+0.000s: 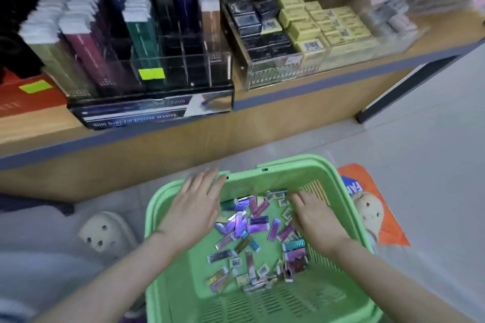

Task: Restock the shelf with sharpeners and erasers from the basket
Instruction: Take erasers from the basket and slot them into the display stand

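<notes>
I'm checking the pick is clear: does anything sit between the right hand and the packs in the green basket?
Nothing visible does. The right hand is inside the open-topped green basket, fingers down among the loose packs at its far right; no lid covers them.

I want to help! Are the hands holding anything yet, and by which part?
The left hand holds nothing; its straight fingers lie over the basket rim. The right hand touches the packets, but whether it grips one cannot be told.
</notes>
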Available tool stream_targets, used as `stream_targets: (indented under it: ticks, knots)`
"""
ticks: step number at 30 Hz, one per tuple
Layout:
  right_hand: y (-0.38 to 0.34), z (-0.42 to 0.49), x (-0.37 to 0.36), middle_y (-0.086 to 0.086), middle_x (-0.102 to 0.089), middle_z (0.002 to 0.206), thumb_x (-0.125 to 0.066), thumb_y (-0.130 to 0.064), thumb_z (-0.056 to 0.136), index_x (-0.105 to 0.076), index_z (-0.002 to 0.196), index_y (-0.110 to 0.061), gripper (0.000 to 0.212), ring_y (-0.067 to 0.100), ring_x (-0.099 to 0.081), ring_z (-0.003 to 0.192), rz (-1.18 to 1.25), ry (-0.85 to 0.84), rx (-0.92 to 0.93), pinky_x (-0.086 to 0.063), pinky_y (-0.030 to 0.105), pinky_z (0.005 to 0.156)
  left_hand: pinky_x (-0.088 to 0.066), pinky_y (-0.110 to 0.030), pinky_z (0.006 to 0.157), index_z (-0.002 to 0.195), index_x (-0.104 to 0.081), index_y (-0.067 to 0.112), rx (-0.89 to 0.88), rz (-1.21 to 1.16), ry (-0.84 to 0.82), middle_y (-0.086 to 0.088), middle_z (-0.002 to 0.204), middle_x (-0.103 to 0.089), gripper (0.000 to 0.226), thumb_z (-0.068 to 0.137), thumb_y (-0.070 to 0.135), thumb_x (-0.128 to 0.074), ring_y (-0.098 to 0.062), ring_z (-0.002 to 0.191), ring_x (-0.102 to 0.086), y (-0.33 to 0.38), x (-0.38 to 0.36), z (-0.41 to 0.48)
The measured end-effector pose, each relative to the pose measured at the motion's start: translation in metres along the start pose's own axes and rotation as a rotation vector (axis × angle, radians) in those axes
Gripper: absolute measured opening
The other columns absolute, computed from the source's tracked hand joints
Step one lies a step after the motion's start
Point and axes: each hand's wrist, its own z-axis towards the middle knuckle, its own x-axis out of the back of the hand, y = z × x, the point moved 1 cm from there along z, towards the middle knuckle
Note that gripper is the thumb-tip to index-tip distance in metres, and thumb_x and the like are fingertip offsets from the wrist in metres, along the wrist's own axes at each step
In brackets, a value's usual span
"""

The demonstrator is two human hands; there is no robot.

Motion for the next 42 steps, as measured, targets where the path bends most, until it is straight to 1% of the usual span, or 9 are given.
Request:
stream_targets:
  ticks: [3, 7, 9, 12, 18, 21, 28, 34, 42]
  knots:
    - [0.003, 0.002, -0.046, 0.004, -0.046, 0.131, -0.046, -0.006, 0.093, -0.041, 0.134, -0.013, 0.042, 0.018, -0.048, 0.116, 0.121, -0.206, -0.071, -0.038, 0.027, 0.102, -0.029, -0.043, 0.112, 0.129, -0.052, 0.005, -0.018, -0.03, 0.008, -0.014, 0.131, -0.057, 0.05, 0.081, 0.02, -0.057, -0.03, 0.121, -0.056, 0.0, -0.014, -0.006]
    - [0.003, 0.0, -0.091, 0.004, -0.048, 0.135, -0.048, -0.018, 0.096, -0.047, 0.13, -0.018, 0.034, 0.017, -0.052, 0.116, 0.329, -0.467, -0.134, -0.041, 0.029, 0.103, -0.041, -0.043, 0.1, 0.119, -0.055, 0.017, -0.137, -0.143, -0.049, -0.003, 0.122, -0.059, 0.04, 0.08, 0.023, -0.058, -0.017, 0.117, -0.047, 0.018, -0.038, -0.025]
    - [0.003, -0.002, -0.109, 0.004, -0.053, 0.131, -0.049, -0.019, 0.097, -0.049, 0.129, -0.019, 0.033, 0.017, -0.056, 0.111, 0.403, -0.554, -0.164, -0.046, 0.032, 0.1, -0.041, -0.032, 0.106, 0.126, -0.05, 0.019, -0.007, -0.298, -0.204, 0.003, 0.122, -0.053, 0.035, 0.092, 0.026, -0.041, -0.01, 0.116, -0.046, 0.03, -0.049, -0.028]
    - [0.004, -0.004, -0.126, 0.002, -0.059, 0.124, -0.051, -0.026, 0.096, -0.052, 0.125, -0.021, 0.03, 0.016, -0.061, 0.103, 0.474, -0.613, -0.195, -0.049, 0.034, 0.096, -0.013, -0.022, 0.114, 0.145, -0.028, 0.023, 0.226, -0.449, -0.454, 0.006, 0.142, -0.034, 0.047, 0.1, 0.034, -0.034, -0.009, 0.134, -0.03, 0.037, -0.086, -0.032]
    - [-0.006, -0.006, -0.147, 0.004, -0.056, 0.122, -0.059, -0.038, 0.09, -0.051, 0.124, -0.014, 0.042, 0.023, -0.055, 0.109, 0.434, -0.786, -0.059, -0.044, 0.036, 0.098, -0.03, -0.035, 0.112, 0.143, -0.032, 0.016, 0.486, -0.549, -0.756, -0.004, 0.141, -0.04, 0.058, 0.095, 0.046, -0.044, -0.019, 0.129, -0.041, 0.037, -0.152, -0.036]
    - [-0.007, -0.003, -0.152, 0.006, -0.051, 0.127, -0.061, -0.047, 0.086, -0.049, 0.129, -0.011, 0.057, 0.025, -0.05, 0.117, 0.374, -0.807, -0.014, -0.04, 0.036, 0.101, -0.034, -0.031, 0.106, 0.133, -0.042, 0.011, 0.627, -0.667, -0.752, -0.005, 0.135, -0.039, 0.05, 0.093, 0.041, -0.051, -0.018, 0.12, -0.046, 0.036, -0.171, -0.041]
    - [-0.013, 0.001, -0.16, 0.002, -0.049, 0.111, -0.064, -0.044, 0.085, -0.048, 0.105, -0.019, 0.035, 0.016, -0.046, 0.1, 0.397, -0.849, 0.055, -0.039, 0.03, 0.088, -0.039, -0.025, 0.096, 0.122, -0.048, 0.01, 0.712, -0.659, -0.742, -0.005, 0.123, -0.052, 0.041, 0.088, 0.026, -0.064, -0.017, 0.11, -0.052, 0.04, -0.189, -0.056]
    - [-0.025, 0.003, -0.164, 0.006, -0.055, 0.13, -0.064, -0.032, 0.088, -0.052, 0.129, -0.016, 0.046, 0.023, -0.054, 0.116, 0.476, -0.891, 0.055, -0.04, 0.034, 0.101, -0.049, -0.035, 0.091, 0.104, -0.05, 0.015, 0.828, -0.602, -0.699, -0.003, 0.108, -0.058, 0.036, 0.079, 0.024, -0.074, -0.018, 0.099, -0.056, 0.042, -0.2, -0.058]
    - [-0.018, 0.007, -0.159, 0.011, -0.065, 0.114, -0.057, -0.024, 0.094, -0.062, 0.117, -0.009, 0.028, 0.02, -0.061, 0.099, 0.555, -0.847, 0.047, -0.046, 0.032, 0.092, -0.05, -0.025, 0.079, 0.093, -0.05, 0.012, 0.793, -0.703, -0.705, -0.007, 0.1, -0.056, 0.009, 0.091, 0.015, -0.059, -0.016, 0.088, -0.056, 0.049, -0.201, -0.062]
